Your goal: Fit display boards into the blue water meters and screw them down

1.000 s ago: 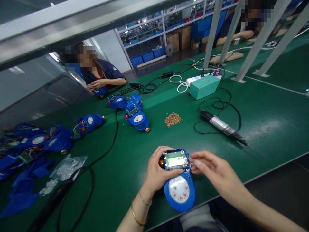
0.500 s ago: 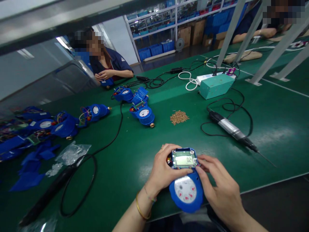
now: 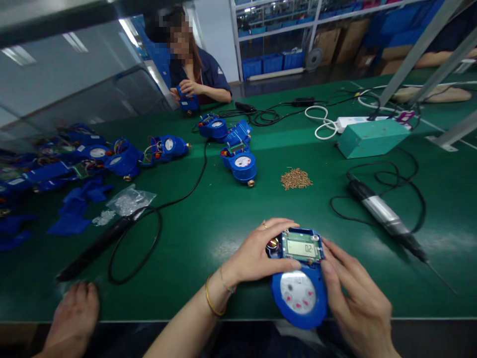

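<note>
In the head view, the left hand [image 3: 257, 256] and the right hand [image 3: 354, 298] are both clasping the blue meter [image 3: 300, 293], one on each side. The meter is lying at the near edge of the green desk [image 3: 223, 219]. A heap of brass screws [image 3: 296, 179] and an electric screwdriver [image 3: 387, 221] are lying farther back, while another person's hand [image 3: 74, 313] is resting at the desk's near-left edge.

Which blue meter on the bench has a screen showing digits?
The blue meter at the near edge, held between the left hand and right hand; its screen reads 02. The other meters farther back show none.
</note>
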`<state>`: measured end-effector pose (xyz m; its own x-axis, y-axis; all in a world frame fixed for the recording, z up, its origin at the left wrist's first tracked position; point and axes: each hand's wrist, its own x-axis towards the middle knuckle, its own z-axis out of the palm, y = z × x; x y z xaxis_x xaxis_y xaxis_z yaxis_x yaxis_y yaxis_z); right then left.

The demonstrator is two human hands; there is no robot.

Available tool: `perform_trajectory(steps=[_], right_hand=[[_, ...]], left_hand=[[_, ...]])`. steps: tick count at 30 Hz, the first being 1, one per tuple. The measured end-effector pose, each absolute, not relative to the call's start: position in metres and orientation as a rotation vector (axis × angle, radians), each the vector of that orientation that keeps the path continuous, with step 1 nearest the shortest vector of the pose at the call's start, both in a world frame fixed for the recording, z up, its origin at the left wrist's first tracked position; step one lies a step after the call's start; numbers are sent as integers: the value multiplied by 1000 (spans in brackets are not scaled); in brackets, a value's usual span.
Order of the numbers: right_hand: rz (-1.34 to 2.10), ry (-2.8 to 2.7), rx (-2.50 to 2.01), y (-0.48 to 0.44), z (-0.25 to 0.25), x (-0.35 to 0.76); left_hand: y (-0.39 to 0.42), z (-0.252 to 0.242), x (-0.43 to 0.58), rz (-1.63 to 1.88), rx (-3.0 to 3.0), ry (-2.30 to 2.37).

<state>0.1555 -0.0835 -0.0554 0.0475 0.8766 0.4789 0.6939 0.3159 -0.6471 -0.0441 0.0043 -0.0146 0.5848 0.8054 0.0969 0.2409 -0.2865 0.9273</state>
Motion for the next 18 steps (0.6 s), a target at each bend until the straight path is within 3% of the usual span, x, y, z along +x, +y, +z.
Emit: perform_trajectory(steps=[9, 18], right_hand=[[639, -1486, -1632, -84, -51, 152], [1083, -1345, -1461, -70, -62, 150]], left_hand=[[1, -20, -44, 766, 1746, 925], [-1, -29, -48, 789, 1671, 870]])
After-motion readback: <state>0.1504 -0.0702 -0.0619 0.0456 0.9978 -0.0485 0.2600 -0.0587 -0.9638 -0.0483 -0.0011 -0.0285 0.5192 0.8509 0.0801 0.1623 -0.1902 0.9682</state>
